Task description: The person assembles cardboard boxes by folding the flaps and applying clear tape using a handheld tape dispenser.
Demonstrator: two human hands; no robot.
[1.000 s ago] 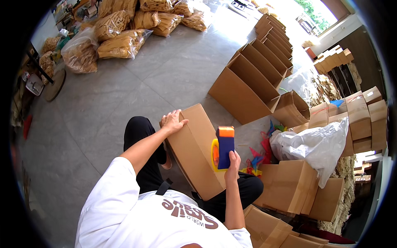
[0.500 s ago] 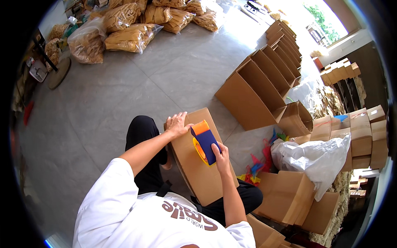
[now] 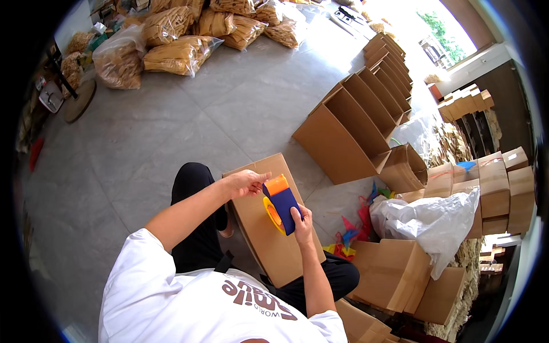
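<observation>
A closed cardboard box (image 3: 274, 251) sits tilted between my legs, its long top face towards me. Above it, my right hand (image 3: 303, 224) is wrapped round a tape dispenser (image 3: 282, 204) with a dark blue body, an orange front end and a yellow-orange round side. My left hand (image 3: 245, 183) is raised over the box's far left part, right beside the dispenser's orange end. Its fingers are bent together there; whatever they pinch, if anything, is too small to make out.
A row of open cardboard boxes (image 3: 337, 134) stands ahead to the right. Closer on the right are more boxes (image 3: 389, 274), a clear plastic sheet (image 3: 426, 220) and colourful flags (image 3: 349, 237). Filled plastic bags (image 3: 183, 55) lie at the far left on the grey floor (image 3: 143, 137).
My left hand has lifted from lying on the box's top, its fingers curling in at the dispenser's orange end. The dispenser has shifted slightly nearer to me, still in my right hand.
</observation>
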